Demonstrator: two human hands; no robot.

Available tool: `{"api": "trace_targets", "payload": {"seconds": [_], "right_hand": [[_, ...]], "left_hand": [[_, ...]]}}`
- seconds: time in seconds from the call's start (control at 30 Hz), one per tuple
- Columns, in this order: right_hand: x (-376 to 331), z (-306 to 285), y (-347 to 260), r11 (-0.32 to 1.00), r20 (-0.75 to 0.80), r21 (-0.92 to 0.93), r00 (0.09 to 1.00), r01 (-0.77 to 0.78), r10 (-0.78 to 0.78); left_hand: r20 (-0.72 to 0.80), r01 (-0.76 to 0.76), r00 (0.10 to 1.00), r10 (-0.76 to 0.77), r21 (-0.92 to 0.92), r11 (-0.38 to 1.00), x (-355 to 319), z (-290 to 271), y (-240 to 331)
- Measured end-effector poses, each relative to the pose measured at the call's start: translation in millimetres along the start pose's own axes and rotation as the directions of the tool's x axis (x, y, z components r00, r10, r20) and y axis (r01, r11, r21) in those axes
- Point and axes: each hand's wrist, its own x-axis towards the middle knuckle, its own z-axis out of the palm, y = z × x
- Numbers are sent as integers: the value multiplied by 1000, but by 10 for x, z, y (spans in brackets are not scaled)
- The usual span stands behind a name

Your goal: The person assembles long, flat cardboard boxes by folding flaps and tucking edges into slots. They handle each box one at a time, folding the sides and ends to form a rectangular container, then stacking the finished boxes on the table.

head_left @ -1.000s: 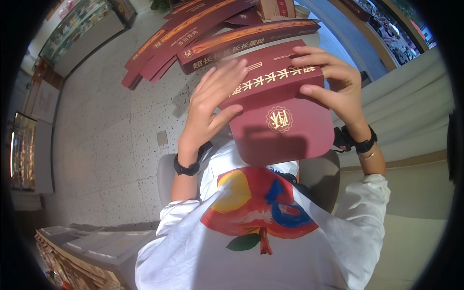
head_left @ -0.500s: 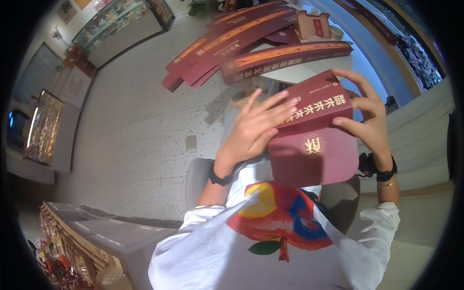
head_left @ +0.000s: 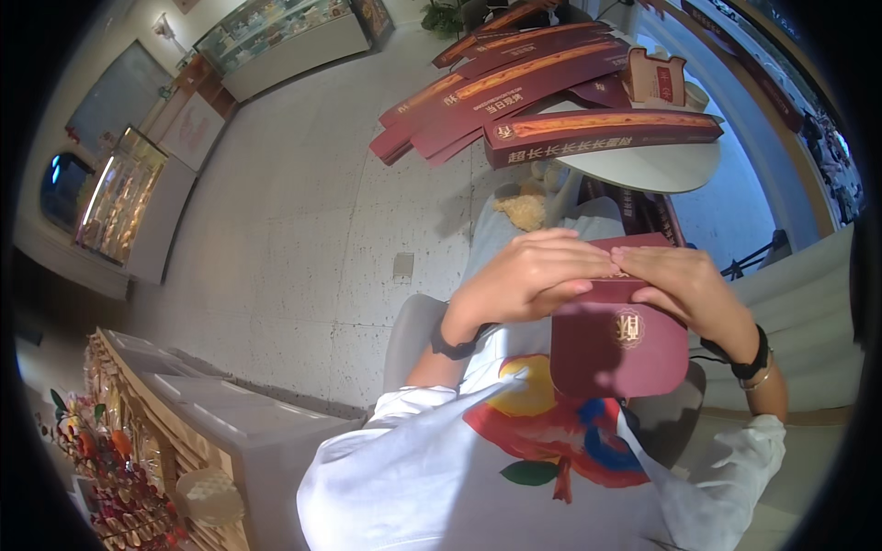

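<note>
Both the left hand (head_left: pixel 528 275) and right hand (head_left: pixel 684 289) press flat, fingers extended and grasping the top of a maroon cardboard box (head_left: pixel 617 344) held over the lap, below the round white desk (head_left: pixel 643 165) stacked with long maroon boxes (head_left: pixel 602 133).

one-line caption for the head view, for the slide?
Both hands, left hand and right hand, press on a maroon cardboard box held over the lap; more long maroon boxes lie on the round white table.
</note>
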Motion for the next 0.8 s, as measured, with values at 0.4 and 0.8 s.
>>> {"api": "trace_targets", "payload": {"seconds": [0.4,0.8], "right_hand": [[-58,-22,-102,986,-309,12,937,-165,161],[74,1409,145,845,-452,526,873,94,184]], "left_hand": [[-619,-177,785,-40,-284,942,-5,119,-182],[-350,0,918,-189,-474,880,-35,494,-71]]}}
